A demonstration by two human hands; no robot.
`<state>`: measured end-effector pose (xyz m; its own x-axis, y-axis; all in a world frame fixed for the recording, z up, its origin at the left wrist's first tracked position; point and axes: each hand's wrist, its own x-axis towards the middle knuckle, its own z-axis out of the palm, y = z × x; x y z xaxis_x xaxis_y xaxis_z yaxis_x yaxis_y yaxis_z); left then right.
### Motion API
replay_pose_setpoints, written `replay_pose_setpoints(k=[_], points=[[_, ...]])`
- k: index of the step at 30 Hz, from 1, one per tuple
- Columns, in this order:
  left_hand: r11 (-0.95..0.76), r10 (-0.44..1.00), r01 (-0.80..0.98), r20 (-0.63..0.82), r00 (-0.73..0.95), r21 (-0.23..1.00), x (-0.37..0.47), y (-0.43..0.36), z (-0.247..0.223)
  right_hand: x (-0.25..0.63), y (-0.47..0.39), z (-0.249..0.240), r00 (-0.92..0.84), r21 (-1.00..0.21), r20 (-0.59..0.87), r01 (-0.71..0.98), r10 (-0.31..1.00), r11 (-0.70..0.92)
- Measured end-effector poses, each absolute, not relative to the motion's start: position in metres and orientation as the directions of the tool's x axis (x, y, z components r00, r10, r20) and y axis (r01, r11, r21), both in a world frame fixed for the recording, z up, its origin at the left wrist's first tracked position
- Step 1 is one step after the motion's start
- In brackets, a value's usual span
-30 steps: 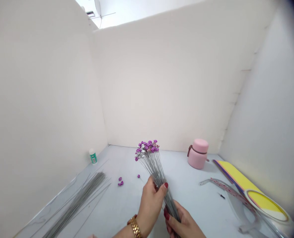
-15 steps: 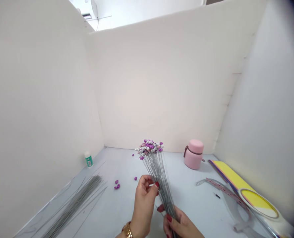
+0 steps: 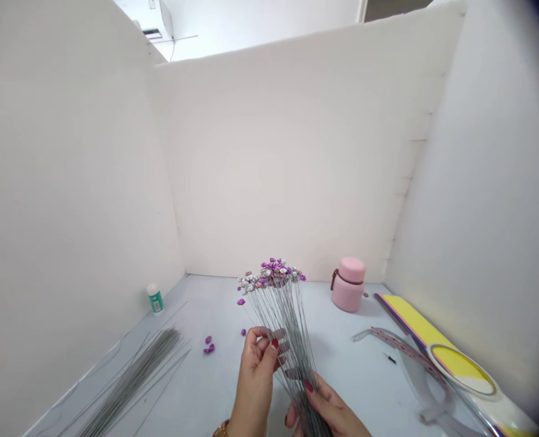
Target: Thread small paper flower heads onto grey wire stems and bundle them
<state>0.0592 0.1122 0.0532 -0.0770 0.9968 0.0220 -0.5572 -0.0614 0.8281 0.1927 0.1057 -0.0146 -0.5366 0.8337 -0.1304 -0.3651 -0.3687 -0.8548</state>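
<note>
Clock positions are read from the bundle of wire stems [image 3: 292, 321], with 12 o'clock at the far wall [image 3: 274, 170]. The bundle is held over the counter [image 3: 337, 346], its purple, silver and copper-toned heads [image 3: 276, 272] fanned towards 12 and tilted slightly to 11. Right hand [image 3: 331, 405], at 5 o'clock: fingers clamped round the lower stems. Left hand [image 3: 257, 367], between 7 and 8: fingers reaching behind the outer stems, thumb in front; whether they grip any stem cannot be told. Loose purple heads [image 3: 211, 348] lie near 9 o'clock, bare wires [image 3: 135, 376] between 8 and 9. A pink flask [image 3: 348, 288] stands at 2; yellow sheets [image 3: 416, 318] lie at 3.
</note>
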Motion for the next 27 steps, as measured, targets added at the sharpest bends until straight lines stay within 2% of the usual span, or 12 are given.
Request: replay_pose_setpoints(k=[10, 21, 27], points=[[-0.010, 0.996, -0.666, -0.052, -0.073, 0.746, 0.056, 0.118, 0.039, 0.192, 0.106, -0.013, -0.576, -0.845, -0.122, -0.368, 0.808, -0.389], [-0.009, 0.998, -0.702, -0.037, -0.050, 0.712, 0.058, 0.115, 0.042, 0.194, 0.105, -0.015, -0.564, -0.832, -0.135, -0.382, 0.815, -0.402], [-0.015, 0.994, -0.679, -0.060, -0.086, 0.734, 0.060, 0.116, 0.044, 0.194, 0.104, -0.009, -0.566, -0.867, -0.145, -0.323, 0.812, -0.380]])
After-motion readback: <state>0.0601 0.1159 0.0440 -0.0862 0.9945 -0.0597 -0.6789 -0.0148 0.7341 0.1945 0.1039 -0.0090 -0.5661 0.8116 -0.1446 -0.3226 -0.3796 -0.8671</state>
